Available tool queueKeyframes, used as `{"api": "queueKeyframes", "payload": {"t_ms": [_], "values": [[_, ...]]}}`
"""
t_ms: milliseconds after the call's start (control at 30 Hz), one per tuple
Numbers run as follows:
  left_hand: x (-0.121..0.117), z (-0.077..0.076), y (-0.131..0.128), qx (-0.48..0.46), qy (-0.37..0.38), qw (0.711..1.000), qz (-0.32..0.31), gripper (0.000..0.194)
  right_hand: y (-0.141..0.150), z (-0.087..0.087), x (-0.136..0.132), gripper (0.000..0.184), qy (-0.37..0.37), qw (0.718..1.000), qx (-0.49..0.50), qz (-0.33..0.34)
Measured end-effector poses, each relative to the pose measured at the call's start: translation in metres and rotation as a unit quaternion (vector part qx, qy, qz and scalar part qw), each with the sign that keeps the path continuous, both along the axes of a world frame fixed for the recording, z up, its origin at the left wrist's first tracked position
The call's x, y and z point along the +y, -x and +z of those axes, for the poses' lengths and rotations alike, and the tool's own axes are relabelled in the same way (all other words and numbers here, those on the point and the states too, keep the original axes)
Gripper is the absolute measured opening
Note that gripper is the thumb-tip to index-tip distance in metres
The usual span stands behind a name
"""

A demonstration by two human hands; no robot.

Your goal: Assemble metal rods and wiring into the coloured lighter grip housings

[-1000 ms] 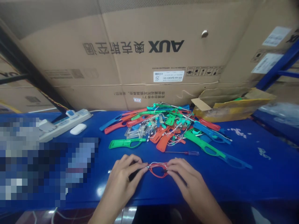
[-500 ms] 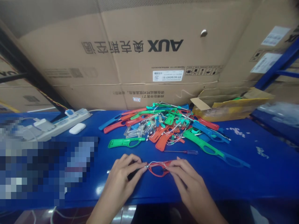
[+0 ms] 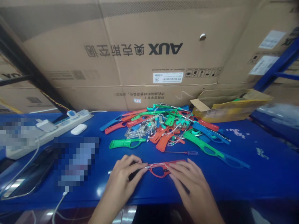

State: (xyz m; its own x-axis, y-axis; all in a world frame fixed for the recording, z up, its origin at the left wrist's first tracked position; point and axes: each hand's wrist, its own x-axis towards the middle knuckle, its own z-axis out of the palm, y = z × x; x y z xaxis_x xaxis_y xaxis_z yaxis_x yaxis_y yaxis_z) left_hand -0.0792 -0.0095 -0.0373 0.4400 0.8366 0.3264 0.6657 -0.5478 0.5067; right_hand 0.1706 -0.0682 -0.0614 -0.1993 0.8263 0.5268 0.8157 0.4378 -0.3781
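Observation:
A red plastic lighter casing (image 3: 158, 176) with an oval finger loop lies across the front of the table between my hands. A thin white wire (image 3: 157, 164) runs along its upper edge. My left hand (image 3: 125, 174) pinches the casing's left end, where a small metallic piece shows at the fingertips. My right hand (image 3: 188, 175) has thumb and fingers closed on the casing and wire by the loop's right side. Next to those fingertips sits a small dark part (image 3: 166, 170). The casing's narrow right end shows above the right fingers; its left part is hidden under my left hand.
Behind the hands lies a heap of green, red and blue casings (image 3: 163, 137) with wires and clear parts. A screwdriver (image 3: 192, 153) lies before it. An open carton (image 3: 224, 110) stands back right. Left are a power strip (image 3: 62, 126), white case (image 3: 78, 129) and phones.
My right hand has shifted slightly right along the casing, and its fingers have spread lower, uncovering more of the casing's right end. The wire lies flatter. My left hand keeps its pinch.

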Motion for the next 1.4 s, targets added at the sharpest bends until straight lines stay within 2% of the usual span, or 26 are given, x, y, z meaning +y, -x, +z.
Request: {"api": "queueKeyframes", "payload": {"t_ms": [233, 333, 467, 567, 667, 800, 900, 1000, 1133, 1267, 1400], "values": [[-0.001, -0.001, -0.002, 0.002, 0.001, 1.000, 0.005, 0.018, 0.002, -0.007, -0.003, 0.030, -0.031, 0.999, -0.007, -0.023], [-0.001, -0.002, -0.002, 0.002, 0.001, 1.000, 0.007, 0.019, 0.004, -0.004, -0.003, 0.022, -0.026, 0.999, -0.001, -0.048], [-0.001, -0.001, -0.002, 0.003, 0.002, 1.000, 0.006, 0.020, 0.000, 0.002, 0.000, 0.026, -0.023, 0.998, 0.002, -0.059], [-0.002, 0.001, -0.003, 0.006, 0.001, 1.000, 0.006, 0.019, -0.006, 0.009, 0.012, 0.029, -0.042, 0.998, -0.040, -0.028], [-0.003, 0.002, -0.003, 0.010, 0.006, 1.000, 0.005, 0.020, -0.013, 0.017, 0.028, 0.032, -0.041, 0.993, -0.106, 0.034], [-0.004, 0.003, -0.004, 0.016, 0.008, 1.000, 0.002, 0.020, -0.017, 0.032, 0.046, 0.025, -0.018, 0.978, -0.169, 0.122], [-0.006, 0.003, -0.005, 0.022, -0.002, 1.000, 0.003, 0.020, -0.015, 0.043, 0.055, 0.019, -0.030, 0.961, -0.224, 0.161], [-0.007, 0.003, -0.005, 0.023, -0.009, 1.000, 0.002, 0.020, -0.013, 0.048, 0.063, 0.017, -0.069, 0.938, -0.283, 0.186], [-0.008, 0.001, -0.005, 0.021, -0.009, 1.000, 0.009, 0.021, -0.014, 0.047, 0.071, 0.022, -0.108, 0.923, -0.304, 0.211], [-0.008, 0.001, -0.005, 0.027, -0.010, 1.000, 0.010, 0.020, -0.013, 0.047, 0.072, 0.020, -0.093, 0.927, -0.301, 0.205], [-0.007, 0.002, -0.006, 0.030, -0.014, 0.999, 0.005, 0.022, -0.009, 0.056, 0.076, 0.014, -0.083, 0.933, -0.288, 0.198]]}}
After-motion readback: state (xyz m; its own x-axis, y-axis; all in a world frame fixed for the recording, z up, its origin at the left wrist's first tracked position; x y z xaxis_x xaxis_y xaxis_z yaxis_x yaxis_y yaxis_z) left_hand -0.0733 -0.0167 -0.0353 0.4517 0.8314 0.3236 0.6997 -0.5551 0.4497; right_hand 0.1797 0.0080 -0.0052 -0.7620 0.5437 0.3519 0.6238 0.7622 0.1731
